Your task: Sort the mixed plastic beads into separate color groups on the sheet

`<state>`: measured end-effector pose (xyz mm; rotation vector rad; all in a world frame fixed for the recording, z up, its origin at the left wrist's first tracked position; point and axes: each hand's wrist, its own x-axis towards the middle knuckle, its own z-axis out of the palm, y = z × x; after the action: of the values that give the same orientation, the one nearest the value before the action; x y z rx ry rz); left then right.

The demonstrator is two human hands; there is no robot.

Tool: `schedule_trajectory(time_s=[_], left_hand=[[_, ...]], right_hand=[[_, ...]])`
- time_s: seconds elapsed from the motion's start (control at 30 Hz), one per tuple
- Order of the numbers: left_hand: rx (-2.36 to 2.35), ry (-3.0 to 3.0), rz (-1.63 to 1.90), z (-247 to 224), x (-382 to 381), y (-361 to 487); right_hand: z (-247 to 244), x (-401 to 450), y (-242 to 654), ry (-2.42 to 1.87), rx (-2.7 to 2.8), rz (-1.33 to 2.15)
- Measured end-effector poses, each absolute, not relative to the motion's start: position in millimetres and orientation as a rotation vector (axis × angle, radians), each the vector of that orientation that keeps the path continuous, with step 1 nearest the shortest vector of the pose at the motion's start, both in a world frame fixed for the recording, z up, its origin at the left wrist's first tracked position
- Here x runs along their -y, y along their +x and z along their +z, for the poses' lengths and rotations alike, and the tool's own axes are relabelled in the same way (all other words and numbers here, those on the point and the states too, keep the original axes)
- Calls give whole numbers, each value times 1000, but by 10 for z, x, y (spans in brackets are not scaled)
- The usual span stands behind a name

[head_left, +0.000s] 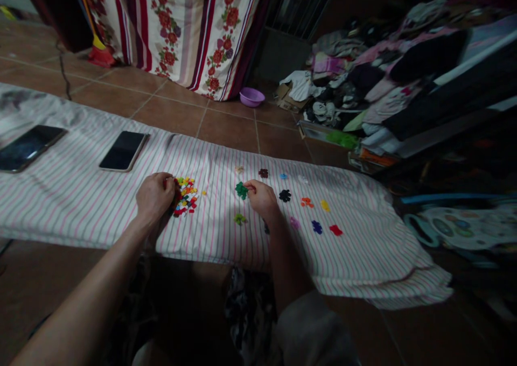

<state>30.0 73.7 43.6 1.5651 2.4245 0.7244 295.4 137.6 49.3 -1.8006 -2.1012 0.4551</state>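
Note:
My left hand rests at the left edge of a mixed pile of small coloured pieces. Its fingers are curled in, and whatever they hold is hidden. Over a small heap of dark green pieces, my right hand has thumb and forefinger pinched together, touching the heap's right side; I cannot make out what is between the tips. Around it lie sorted little heaps: light green, brown, black, orange, yellow, pink, dark blue and red.
A striped cloth covers the long low surface. Two phones lie on its left part, a smaller phone and a larger phone. Beyond are a purple basin, a flowered curtain and piled clothes.

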Motion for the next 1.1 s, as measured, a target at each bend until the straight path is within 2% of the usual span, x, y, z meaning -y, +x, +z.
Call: schedule_trajectory(time_s=[0.27,0.73,0.83,1.1], left_hand=[[-2230,1727,862,320,-658,188],[-2097,1592,965,272,-604,91],[-2061,1630,979,243,-609,73],[-2008,1689,995,277,-619,85]], right_hand=[[427,-1444,3020,-1748,1984,569],[485,-1460,2951,-1783,1978,322],[509,-1440,2819,-1606,1979,313],[386,-1175,2108,-1032,2270,579]])
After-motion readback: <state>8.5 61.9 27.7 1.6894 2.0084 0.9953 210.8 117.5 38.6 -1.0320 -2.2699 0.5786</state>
